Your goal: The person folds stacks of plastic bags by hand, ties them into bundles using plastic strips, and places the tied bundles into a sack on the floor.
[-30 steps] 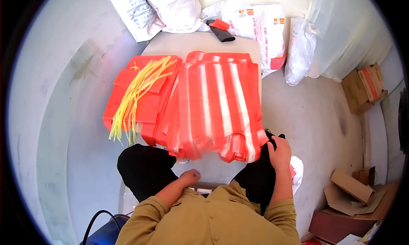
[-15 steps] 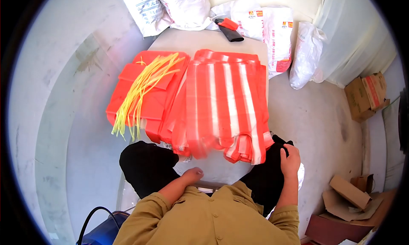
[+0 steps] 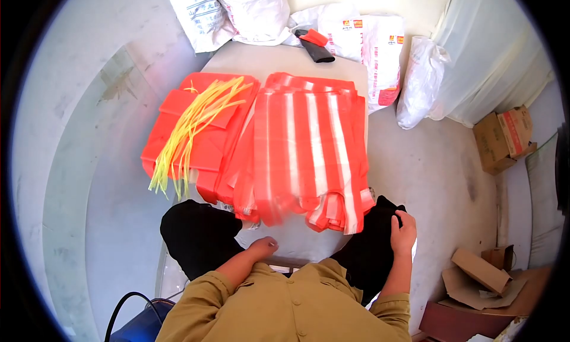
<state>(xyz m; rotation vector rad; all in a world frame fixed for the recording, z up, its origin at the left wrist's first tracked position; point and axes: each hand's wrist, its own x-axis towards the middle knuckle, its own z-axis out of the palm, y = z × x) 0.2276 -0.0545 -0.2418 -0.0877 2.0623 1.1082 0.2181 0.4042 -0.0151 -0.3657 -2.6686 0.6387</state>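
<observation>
My left hand rests near my left thigh with its fingers curled in, and no object shows in it. On my right knee lies my right hand, thumb apart from the fingers, holding nothing. Beyond my knees, a stack of red-and-white striped woven sheets hangs over the near edge of the pale table, its front edge frayed. Folded red sheets are piled to its left. A loose bunch of yellow strips lies across that pile. Neither hand touches the sheets or the strips.
A black-and-red rolled item sits at the table's far end. White printed sacks stand behind it. Cardboard boxes are at the right wall, flattened cardboard at lower right, a blue container at lower left.
The view has shifted slightly, so the table and sacks appear a little further left. Both hands stay in nearly the same places, and the sheets and strips look unmoved.
</observation>
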